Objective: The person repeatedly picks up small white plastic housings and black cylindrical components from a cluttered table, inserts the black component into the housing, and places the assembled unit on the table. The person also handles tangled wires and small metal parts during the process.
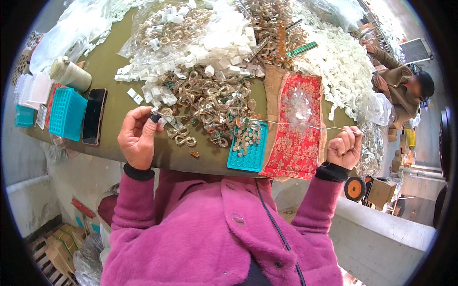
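My right hand (pixel 344 147) is closed in a pinch on the end of a thin pale wire (pixel 305 126). The wire stretches left across a red patterned cloth (pixel 292 148) to the edge of a heap of coiled clear-and-gold strips (pixel 205 102). My left hand (pixel 138 136) is raised at the heap's left side, thumb and forefinger pinched on a small dark piece (pixel 155 117) whose kind I cannot make out. Between my hands lies a turquoise tray (pixel 248 159) with round pits and several small round metal discs (pixel 245 141) on it.
White small plastic parts (pixel 338 71) are heaped at the far right and far middle. At left stand a phone (pixel 94 117), a turquoise basket (pixel 68 114) and a jar (pixel 70 75). A green strip (pixel 302 49) lies on the far heap. Another person (pixel 403 86) works at right.
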### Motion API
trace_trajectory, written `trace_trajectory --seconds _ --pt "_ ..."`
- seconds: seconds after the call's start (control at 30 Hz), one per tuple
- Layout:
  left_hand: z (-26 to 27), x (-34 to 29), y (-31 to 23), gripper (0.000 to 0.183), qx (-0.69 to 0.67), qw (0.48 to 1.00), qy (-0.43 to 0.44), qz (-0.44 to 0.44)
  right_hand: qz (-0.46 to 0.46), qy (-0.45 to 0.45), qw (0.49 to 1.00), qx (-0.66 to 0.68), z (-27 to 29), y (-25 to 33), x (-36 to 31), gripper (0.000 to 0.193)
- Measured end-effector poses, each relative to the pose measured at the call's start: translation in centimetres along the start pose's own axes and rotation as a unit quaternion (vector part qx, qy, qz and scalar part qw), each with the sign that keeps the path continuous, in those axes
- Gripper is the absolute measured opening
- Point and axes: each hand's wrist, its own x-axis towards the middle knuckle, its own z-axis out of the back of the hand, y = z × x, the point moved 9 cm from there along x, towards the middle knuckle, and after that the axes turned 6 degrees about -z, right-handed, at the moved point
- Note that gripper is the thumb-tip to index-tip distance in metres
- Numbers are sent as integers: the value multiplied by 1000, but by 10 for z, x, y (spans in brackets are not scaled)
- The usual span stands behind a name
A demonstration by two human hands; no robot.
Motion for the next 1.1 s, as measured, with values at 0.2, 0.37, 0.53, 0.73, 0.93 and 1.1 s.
trace_trajectory --seconds 0.2,0.37,0.53,0.73,0.93,1.1 --pt "-23 2 7 20 59 997 53 -24 19 -68 997 -23 17 34 -12 12" --pt "-20 7 6 20 97 994 50 -15 109 22 992 -53 -33 102 -18 10" --pt "-20 13 -5 23 76 996 26 -30 29 -128 985 -109 -14 109 -9 8" --pt "-14 21 -11 22 42 999 21 -29 128 -17 980 -152 -78 206 -16 9" --pt "-26 18 -1 23 57 997 40 -16 179 -8 978 -107 -82 274 -32 19" --pt "-23 23 -13 22 49 998 12 -38 161 -170 927 -293 -16 270 -35 24"
